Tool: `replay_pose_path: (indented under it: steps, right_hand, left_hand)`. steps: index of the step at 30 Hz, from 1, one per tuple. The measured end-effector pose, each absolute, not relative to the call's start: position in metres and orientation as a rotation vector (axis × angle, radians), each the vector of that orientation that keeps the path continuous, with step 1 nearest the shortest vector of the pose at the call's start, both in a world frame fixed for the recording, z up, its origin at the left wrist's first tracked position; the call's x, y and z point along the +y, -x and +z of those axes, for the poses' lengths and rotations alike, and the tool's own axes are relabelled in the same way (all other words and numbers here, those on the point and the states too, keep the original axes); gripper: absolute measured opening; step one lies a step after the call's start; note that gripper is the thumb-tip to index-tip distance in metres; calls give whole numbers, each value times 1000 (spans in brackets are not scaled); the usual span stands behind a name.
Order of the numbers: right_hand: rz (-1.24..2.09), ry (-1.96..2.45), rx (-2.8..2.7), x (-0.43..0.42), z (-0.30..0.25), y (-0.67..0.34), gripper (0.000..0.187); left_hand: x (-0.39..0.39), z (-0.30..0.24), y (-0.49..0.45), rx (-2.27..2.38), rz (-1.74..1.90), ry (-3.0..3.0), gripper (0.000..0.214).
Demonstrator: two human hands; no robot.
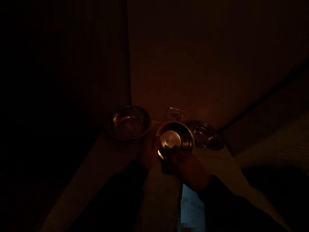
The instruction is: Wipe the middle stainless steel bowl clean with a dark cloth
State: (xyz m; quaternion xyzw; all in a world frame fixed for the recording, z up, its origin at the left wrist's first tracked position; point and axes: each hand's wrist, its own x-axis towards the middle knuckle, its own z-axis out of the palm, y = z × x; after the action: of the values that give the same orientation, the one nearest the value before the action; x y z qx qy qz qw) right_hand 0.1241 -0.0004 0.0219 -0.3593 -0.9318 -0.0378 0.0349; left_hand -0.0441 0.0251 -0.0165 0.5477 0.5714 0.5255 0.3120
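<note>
A shiny metal bowl (187,139) sits on the table in the middle of the head view. My left hand (148,152) grips its left rim, with the thumb near the edge; the other fingers are lost in the dark. At the near rim my right hand (187,166) presses a dark cloth (167,161) against the bowl, fingers closed over it. Part of the cloth hangs down outside the bowl's front. Most of the detail on both hands is swallowed by low light.
A wide metal dish (144,120) stands at the back left, and a shallower metal dish (218,138) at the back right. Behind the bowl is a wall socket plate (177,113). A lit phone (191,209) showing a timer lies below my right wrist on the pale table (159,196).
</note>
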Motion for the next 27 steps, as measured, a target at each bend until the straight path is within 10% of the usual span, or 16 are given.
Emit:
replay_pose_path:
  steps: [27]
  right_hand:
    - [199, 1321, -2750, -1, 30, -88, 15]
  left_hand:
    - [28, -21, 48, 1661, 1380, -1543, 34]
